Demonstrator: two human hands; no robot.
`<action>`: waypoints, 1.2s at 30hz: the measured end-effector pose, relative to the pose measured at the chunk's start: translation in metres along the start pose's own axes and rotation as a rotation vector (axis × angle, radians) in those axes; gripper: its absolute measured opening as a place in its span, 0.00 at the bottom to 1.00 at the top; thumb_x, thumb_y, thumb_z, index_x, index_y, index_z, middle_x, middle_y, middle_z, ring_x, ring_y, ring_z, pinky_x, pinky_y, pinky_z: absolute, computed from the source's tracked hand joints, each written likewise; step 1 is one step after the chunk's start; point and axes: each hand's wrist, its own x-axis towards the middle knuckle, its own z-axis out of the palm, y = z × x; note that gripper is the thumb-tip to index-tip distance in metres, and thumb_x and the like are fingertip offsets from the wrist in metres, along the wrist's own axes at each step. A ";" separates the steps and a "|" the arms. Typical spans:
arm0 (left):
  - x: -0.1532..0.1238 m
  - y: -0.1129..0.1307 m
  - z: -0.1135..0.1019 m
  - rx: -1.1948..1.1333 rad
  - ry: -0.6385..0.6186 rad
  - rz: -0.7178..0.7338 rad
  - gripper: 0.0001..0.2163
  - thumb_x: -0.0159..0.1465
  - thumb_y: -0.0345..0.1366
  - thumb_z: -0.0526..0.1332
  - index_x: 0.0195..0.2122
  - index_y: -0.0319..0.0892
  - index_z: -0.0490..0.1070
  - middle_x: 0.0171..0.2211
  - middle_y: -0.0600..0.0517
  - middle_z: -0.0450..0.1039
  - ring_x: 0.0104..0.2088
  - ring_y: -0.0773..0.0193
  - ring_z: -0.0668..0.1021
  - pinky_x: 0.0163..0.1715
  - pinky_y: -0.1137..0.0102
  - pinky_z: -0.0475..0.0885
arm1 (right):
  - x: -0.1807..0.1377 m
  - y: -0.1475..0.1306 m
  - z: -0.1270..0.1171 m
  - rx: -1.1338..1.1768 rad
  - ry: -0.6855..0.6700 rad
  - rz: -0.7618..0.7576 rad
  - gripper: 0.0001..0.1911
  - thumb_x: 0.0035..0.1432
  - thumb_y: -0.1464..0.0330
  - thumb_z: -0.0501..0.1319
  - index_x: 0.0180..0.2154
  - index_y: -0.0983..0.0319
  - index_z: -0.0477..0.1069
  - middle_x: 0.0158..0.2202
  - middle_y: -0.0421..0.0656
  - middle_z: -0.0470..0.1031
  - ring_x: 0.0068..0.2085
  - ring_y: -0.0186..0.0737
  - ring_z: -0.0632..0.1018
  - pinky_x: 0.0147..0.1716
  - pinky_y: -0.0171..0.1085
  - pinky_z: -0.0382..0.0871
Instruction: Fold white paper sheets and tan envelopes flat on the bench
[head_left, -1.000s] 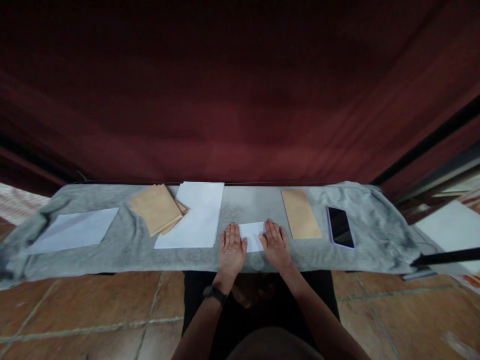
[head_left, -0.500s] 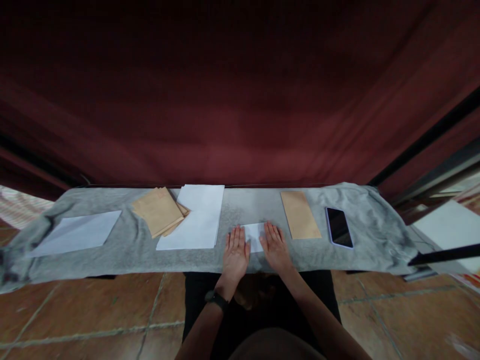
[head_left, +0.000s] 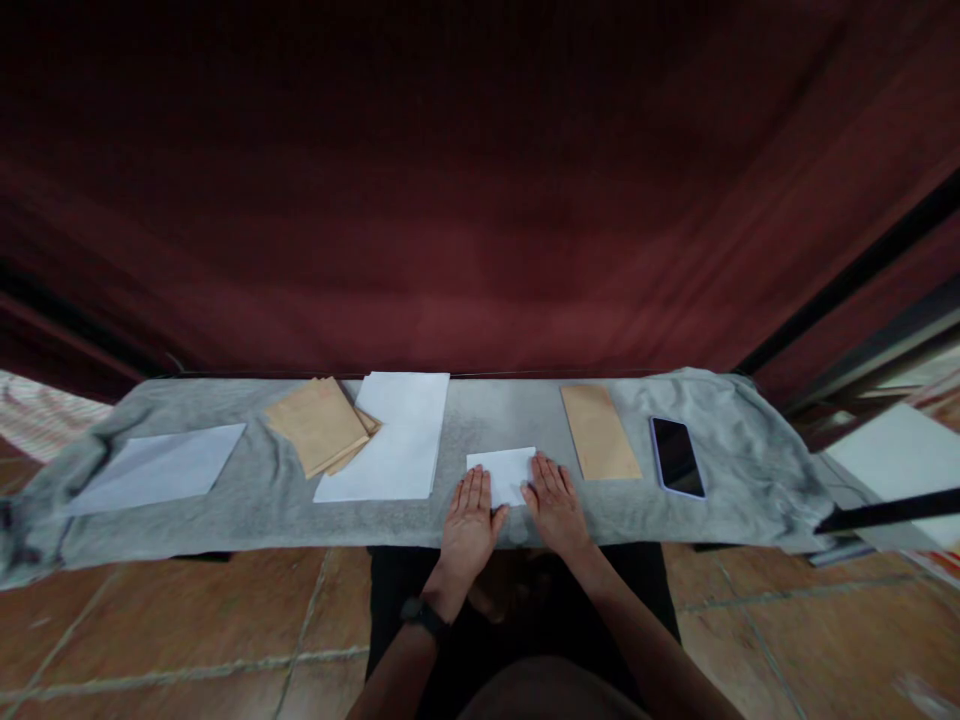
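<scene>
On the cloth-covered bench [head_left: 757, 460], the left hand [head_left: 469, 522] had slid nearer the body; the right hand [head_left: 558, 508] lay opposite. This bared the far-left corner of the white paper [head_left: 509, 472] between them, seemingly being smoothed under flat, outstretched fingers clamped on nothing.

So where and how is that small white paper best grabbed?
Probably by its far edge, pinched from the far side: the small white paper lies flat, that edge mostly uncovered, while the left hand and right hand rest at its sides.

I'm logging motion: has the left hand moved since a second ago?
Yes: the left hand has moved, mainly down the picture, judged against the large white paper stack.
</scene>
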 end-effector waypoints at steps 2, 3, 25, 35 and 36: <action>0.000 -0.005 0.001 0.021 -0.040 0.002 0.27 0.70 0.43 0.52 0.67 0.33 0.59 0.66 0.36 0.62 0.66 0.50 0.66 0.63 0.54 0.65 | -0.001 0.004 0.000 -0.005 0.015 0.011 0.29 0.72 0.63 0.49 0.68 0.69 0.55 0.67 0.55 0.63 0.66 0.50 0.66 0.65 0.52 0.57; 0.001 -0.007 0.002 0.031 -0.069 0.013 0.26 0.70 0.42 0.53 0.66 0.34 0.61 0.65 0.36 0.63 0.66 0.50 0.67 0.63 0.55 0.66 | -0.002 0.004 -0.001 -0.004 0.021 0.020 0.29 0.72 0.63 0.48 0.68 0.69 0.55 0.66 0.55 0.64 0.66 0.50 0.66 0.65 0.52 0.56; 0.035 0.005 -0.064 -0.958 0.250 -0.595 0.35 0.65 0.42 0.64 0.70 0.45 0.50 0.67 0.39 0.59 0.67 0.49 0.65 0.62 0.53 0.67 | 0.043 -0.046 -0.054 1.233 0.080 0.484 0.17 0.66 0.58 0.55 0.47 0.57 0.78 0.43 0.42 0.83 0.41 0.44 0.82 0.43 0.42 0.76; 0.031 0.006 -0.021 -1.437 -0.068 -0.829 0.40 0.58 0.26 0.62 0.71 0.41 0.48 0.37 0.52 0.79 0.34 0.63 0.81 0.37 0.68 0.78 | 0.031 -0.033 -0.026 1.538 0.211 0.834 0.22 0.50 0.57 0.66 0.45 0.59 0.74 0.36 0.43 0.80 0.35 0.43 0.79 0.32 0.39 0.74; 0.034 0.000 -0.018 -1.322 -0.067 -0.761 0.40 0.58 0.24 0.60 0.71 0.40 0.46 0.37 0.51 0.79 0.35 0.62 0.81 0.40 0.66 0.78 | 0.028 -0.026 -0.021 1.495 0.219 0.820 0.23 0.50 0.58 0.65 0.48 0.60 0.73 0.34 0.42 0.79 0.33 0.42 0.78 0.31 0.39 0.74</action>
